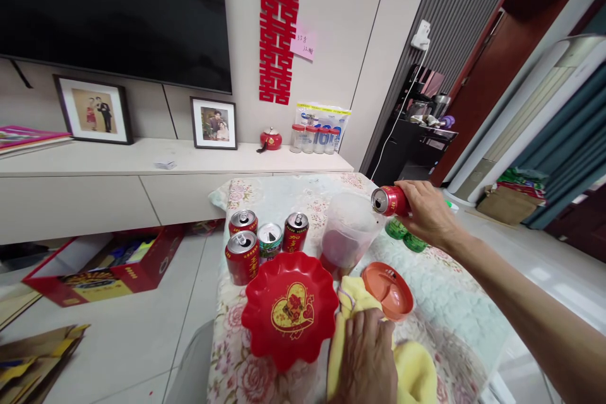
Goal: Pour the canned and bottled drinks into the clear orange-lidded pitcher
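Observation:
My right hand (426, 208) grips a red drink can (396, 201), tipped on its side with its opened top facing left. The can is above the right rim of a translucent plastic pitcher (349, 227); a few dark drops show below its mouth. My left hand (368, 353) is on a yellow cloth (356, 295), its fingers bent and pressed together over the fabric. To the right of the cloth lies an orange-red lid (388, 290). A red scalloped tray (255, 322) with a gold heart print sits left of my left hand.
Red cans (242, 259) and a green can (270, 238) stand behind the tray. Green cans (415, 242) are partly hidden by my right hand. A flowered cloth covers the table (255, 385). Beyond is a white cabinet (189, 158) with framed photos and jars. An open red box (156, 259) sits on the floor.

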The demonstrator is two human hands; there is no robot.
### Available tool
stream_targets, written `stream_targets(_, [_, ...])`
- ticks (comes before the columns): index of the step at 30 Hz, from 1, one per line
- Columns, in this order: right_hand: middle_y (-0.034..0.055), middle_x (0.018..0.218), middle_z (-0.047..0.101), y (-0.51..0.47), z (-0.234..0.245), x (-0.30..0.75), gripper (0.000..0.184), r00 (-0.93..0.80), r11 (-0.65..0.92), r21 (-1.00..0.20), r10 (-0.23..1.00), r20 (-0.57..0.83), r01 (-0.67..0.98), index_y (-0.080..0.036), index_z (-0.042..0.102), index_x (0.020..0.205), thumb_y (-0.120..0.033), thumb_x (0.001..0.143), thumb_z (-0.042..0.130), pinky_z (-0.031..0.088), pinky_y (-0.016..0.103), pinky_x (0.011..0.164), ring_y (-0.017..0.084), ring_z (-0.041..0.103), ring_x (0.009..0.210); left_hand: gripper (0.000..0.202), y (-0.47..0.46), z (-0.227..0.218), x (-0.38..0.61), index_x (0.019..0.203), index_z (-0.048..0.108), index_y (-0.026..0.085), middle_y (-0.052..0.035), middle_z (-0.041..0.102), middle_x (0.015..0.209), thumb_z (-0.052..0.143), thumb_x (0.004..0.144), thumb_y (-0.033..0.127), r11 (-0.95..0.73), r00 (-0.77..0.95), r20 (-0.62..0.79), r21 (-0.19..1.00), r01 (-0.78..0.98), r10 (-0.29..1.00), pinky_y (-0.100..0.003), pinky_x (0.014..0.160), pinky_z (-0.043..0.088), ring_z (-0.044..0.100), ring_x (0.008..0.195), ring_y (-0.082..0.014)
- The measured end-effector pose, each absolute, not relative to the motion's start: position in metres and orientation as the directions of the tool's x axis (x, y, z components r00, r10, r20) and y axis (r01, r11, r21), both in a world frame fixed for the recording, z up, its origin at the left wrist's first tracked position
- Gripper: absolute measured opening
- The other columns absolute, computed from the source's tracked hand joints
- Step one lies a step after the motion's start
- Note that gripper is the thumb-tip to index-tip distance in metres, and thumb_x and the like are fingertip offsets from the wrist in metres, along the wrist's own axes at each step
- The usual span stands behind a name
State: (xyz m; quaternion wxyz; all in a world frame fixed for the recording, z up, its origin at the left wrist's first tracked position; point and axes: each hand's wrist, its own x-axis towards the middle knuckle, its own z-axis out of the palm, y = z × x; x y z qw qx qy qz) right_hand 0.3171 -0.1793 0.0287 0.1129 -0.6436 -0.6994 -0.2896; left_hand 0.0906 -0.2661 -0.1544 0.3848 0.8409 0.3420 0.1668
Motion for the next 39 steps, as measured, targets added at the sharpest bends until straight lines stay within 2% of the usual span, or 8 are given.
stream_targets(11, [0.0219, 0.128, 0.07, -0.178, 0.036, 0.315, 0.05, -0.217, 0.013, 0.373, 0.832, 0.511, 0.928, -0.011, 0.062, 0.13, -0.015, 0.081, 0.061, 0.052, 0.05, 0.089, 0.037, 0.064, 0.111, 0.035, -0.266, -0.144, 0.087, 0.129, 0.067, 0.026, -0.0041, 0.063, 0.144, 0.05, 0.101, 0.014, -0.454, 0.716, -0.025, 0.758, 0.469, 0.698, -0.052, 0.114, 0.04, 0.055, 0.133, -0.0305])
stream_targets(16, [0.0203, 0.127, 0.071, -0.177, 0.04, 0.312, 0.049, -0.233, 0.01, 0.402, 0.828, 0.51, 0.916, -0.012, 0.062, 0.13, -0.012, 0.081, 0.06, 0.051, 0.048, 0.088, 0.035, 0.064, 0.11, 0.032, -0.266, -0.148, 0.089, 0.127, 0.068, 0.028, -0.0026, 0.065, 0.141, 0.054, 0.101, 0.016, -0.477, 0.702, 0.011, 0.741, 0.473, 0.712, -0.051, 0.112, 0.043, 0.057, 0.13, -0.0295])
stream_targets(23, [0.0192, 0.125, 0.071, -0.177, 0.047, 0.307, 0.049, -0.262, 0.008, 0.445, 0.818, 0.513, 0.896, -0.012, 0.063, 0.128, -0.008, 0.079, 0.06, 0.049, 0.046, 0.091, 0.034, 0.063, 0.112, 0.03, -0.269, -0.157, 0.093, 0.128, 0.069, 0.027, -0.0046, 0.067, 0.138, 0.055, 0.102, 0.018, -0.5, 0.689, 0.06, 0.733, 0.46, 0.722, -0.052, 0.11, 0.045, 0.059, 0.128, -0.031])
stream_targets(39, [0.0176, 0.128, 0.071, -0.174, 0.06, 0.301, 0.049, -0.335, 0.038, 0.531, 0.813, 0.476, 0.846, -0.013, 0.062, 0.127, -0.003, 0.08, 0.058, 0.044, 0.045, 0.096, 0.033, 0.061, 0.119, 0.031, -0.269, -0.154, 0.091, 0.128, 0.069, 0.026, -0.0058, 0.065, 0.141, 0.052, 0.103, 0.018, -0.471, 0.703, 0.013, 0.751, 0.463, 0.711, -0.054, 0.114, 0.042, 0.056, 0.132, -0.0316])
